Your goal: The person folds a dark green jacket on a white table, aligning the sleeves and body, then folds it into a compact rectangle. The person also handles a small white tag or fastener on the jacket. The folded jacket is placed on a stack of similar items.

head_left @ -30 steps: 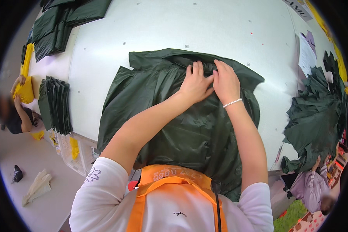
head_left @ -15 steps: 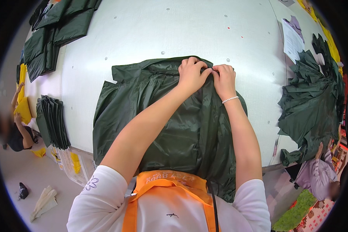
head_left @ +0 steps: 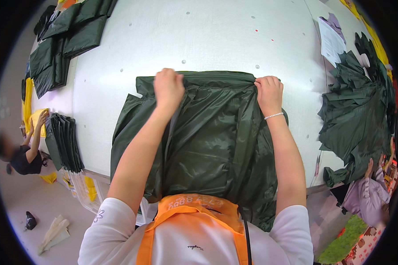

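Garment (head_left: pixel 208 137), dark green and glossy, lies creased on white table (head_left: pixel 119 53).

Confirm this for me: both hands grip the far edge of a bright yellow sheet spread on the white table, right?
Not quite. The sheet is dark green, not bright yellow. The head view shows the left hand and the right hand gripping its far edge on the white table.

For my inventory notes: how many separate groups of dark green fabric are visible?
4: garment under both hands, folded stack at left edge, pile top left, heap at right. More may be hidden.
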Tool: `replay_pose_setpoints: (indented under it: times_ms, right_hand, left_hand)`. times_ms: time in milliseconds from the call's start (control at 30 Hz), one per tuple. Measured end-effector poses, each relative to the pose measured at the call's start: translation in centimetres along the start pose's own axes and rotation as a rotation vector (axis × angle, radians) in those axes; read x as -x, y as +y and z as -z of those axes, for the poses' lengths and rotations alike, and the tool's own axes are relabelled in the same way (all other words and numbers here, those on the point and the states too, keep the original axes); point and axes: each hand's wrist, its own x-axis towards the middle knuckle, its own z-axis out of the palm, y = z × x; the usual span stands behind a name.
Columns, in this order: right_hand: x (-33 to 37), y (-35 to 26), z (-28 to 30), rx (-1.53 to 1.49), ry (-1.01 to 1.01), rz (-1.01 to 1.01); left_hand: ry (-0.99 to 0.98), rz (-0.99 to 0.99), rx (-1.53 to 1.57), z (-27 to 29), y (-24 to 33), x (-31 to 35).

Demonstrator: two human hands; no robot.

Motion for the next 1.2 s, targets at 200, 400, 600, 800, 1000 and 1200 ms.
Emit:
replay_pose_setpoints:
  times_ms: [200, 400, 600, 800, 1000, 1200]
  right_hand:
    - [1.9, 0.6, 1.1, -0.165, -0.029, -0.282]
    - [20.9, 18.4, 12.5, 0.271, 0.106, -0.649]
    - [38.3, 24.0, 15.9, 0.361, -0.116, -0.921]
    - [33.8, 17.8, 15.0, 0.233, 0.029, -0.880]
    - [23.4, 9.2, 10.8, -0.415, 0.288, -0.897]
    - [7.6, -13.4, 6.0, -0.786, -0.027, -0.549]
  left_hand:
    - [0.064, 0.173, 0.141, 1.2, -7.0, 1.5]
    - [-0.024, 0.606, -0.022, 5.6, -20.1, 7.1]
    - [-0.056, 0.874, 0.545, 7.5, -16.5, 8.4]
    - [-0.326, 0.813, 0.411, 7.3, -15.0, 8.9]
    - [-0.252, 0.670, 0.092, 5.6, -12.5, 8.3]
    - [0.126, 0.181, -0.014, 8.1, -10.8, 9.6]
